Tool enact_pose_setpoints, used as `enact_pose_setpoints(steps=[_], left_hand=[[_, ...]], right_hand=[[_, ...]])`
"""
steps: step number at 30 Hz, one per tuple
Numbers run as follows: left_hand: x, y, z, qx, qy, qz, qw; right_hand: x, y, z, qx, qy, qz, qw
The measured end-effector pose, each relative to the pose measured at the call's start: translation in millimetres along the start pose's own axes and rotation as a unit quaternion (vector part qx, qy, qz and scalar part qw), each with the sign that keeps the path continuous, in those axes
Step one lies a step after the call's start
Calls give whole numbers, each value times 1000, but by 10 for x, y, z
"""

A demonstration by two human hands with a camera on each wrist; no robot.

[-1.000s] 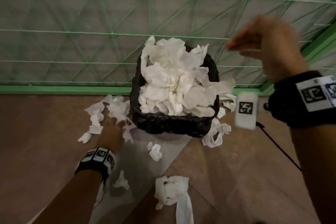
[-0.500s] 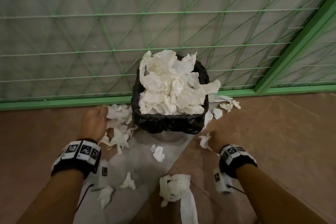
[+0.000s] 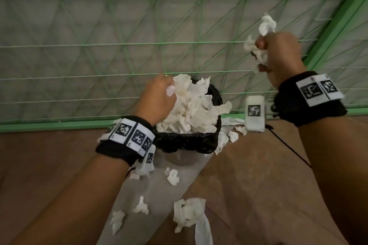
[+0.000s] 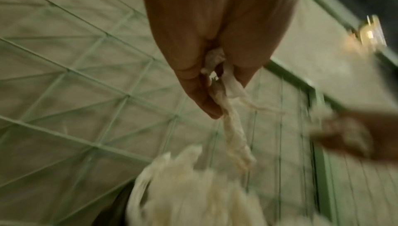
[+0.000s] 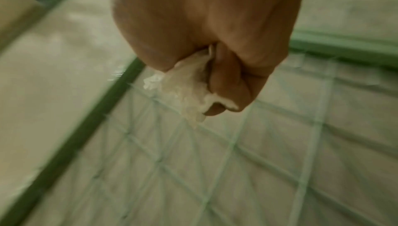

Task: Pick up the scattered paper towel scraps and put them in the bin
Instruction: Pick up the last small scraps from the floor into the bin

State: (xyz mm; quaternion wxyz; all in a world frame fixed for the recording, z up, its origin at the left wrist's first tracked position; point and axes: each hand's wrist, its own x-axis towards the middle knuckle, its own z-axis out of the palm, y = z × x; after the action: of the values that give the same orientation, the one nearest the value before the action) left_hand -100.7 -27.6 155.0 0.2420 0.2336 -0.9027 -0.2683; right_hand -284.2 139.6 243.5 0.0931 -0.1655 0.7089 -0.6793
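Note:
A black-lined bin (image 3: 187, 142) stands by the wall, heaped with white paper towel scraps (image 3: 196, 109). My left hand (image 3: 159, 98) hovers over the bin's left side and pinches a twisted scrap (image 4: 233, 127) that dangles onto the heap. My right hand (image 3: 278, 59) is raised up right of the bin, fist closed round a bunch of scraps (image 3: 262, 40); the right wrist view shows paper (image 5: 183, 93) squeezed out of the fist. Loose scraps lie on the floor: a big wad (image 3: 189, 214), small bits (image 3: 172, 177) (image 3: 141, 206) (image 3: 117, 221), and more right of the bin (image 3: 232, 136).
A grey wall with green net lines (image 3: 119, 45) and a green skirting strip (image 3: 49, 125) runs behind the bin. A green post (image 3: 338, 26) slants at the right. The floor is brown with a grey strip (image 3: 157, 195). A black cable (image 3: 288, 149) trails from my right wrist.
Both hands have come up off the floor with scraps. The left has gone over the bin, the right has risen high to the bin's right. The pile left of the bin is mostly gone.

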Motion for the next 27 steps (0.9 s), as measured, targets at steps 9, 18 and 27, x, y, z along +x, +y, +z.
enact_pose_setpoints(steps=[9, 18, 27], left_hand=[[-36, -350, 523, 182, -282, -54, 940], [114, -654, -82, -135, -65, -157, 976], [-485, -1961, 715, 171, -228, -309, 907]], right_hand=[[-122, 775, 671, -433, -357, -51, 826], [730, 1671, -192, -180, -39, 152, 971], [524, 3115, -388, -387, -105, 203, 893]])
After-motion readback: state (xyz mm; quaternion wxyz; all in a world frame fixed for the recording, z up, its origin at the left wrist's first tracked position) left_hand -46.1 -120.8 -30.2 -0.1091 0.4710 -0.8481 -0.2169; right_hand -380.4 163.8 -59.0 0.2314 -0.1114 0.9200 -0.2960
